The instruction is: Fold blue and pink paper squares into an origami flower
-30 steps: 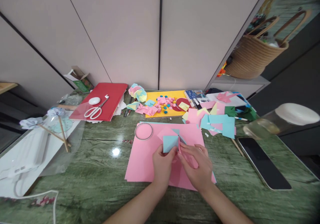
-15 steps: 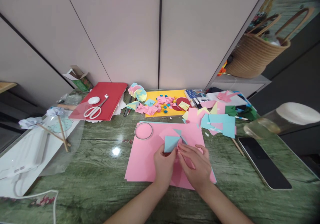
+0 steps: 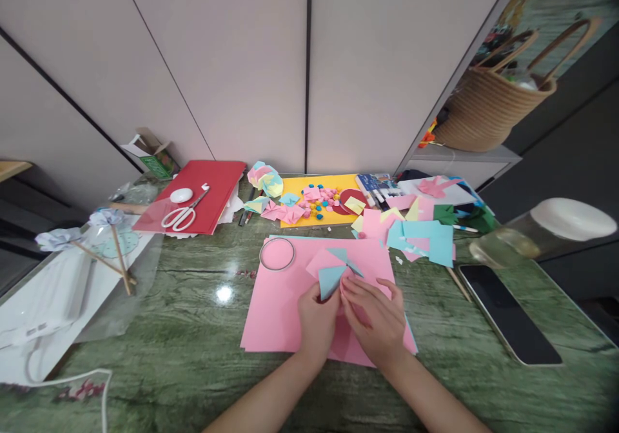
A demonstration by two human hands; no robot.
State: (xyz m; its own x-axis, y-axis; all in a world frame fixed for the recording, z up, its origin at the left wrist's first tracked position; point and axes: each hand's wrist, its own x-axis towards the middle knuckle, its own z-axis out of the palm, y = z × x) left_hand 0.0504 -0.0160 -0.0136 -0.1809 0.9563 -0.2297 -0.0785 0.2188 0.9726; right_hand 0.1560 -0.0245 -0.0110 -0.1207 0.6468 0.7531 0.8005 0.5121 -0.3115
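Note:
Both hands are on a folded pink and light-blue paper piece (image 3: pixel 330 282), held over a stack of pink paper sheets (image 3: pixel 271 317). My left hand (image 3: pixel 318 320) pinches its blue flap at the lower left, thumb toward the middle. My right hand (image 3: pixel 377 317) has its thumb and forefinger closed on the paper near its centre; the other fingers lie alongside, the little finger raised a bit. The fingertips hide the lower part of the folds. On the stack's upper left corner lies a thin metal ring (image 3: pixel 277 254).
White-handled scissors (image 3: pixel 180 217) rest on a red folder (image 3: pixel 213 194) at the back left. Several folded papers and small beads lie on a yellow sheet (image 3: pixel 333 184). Blue paper squares (image 3: pixel 441 242), a phone (image 3: pixel 510 313) and a lidded jar (image 3: pixel 512 239) are at the right.
The blue flap by my left thumb has tilted and now looks narrower and more slanted. Both hands stay on the paper in nearly the same place.

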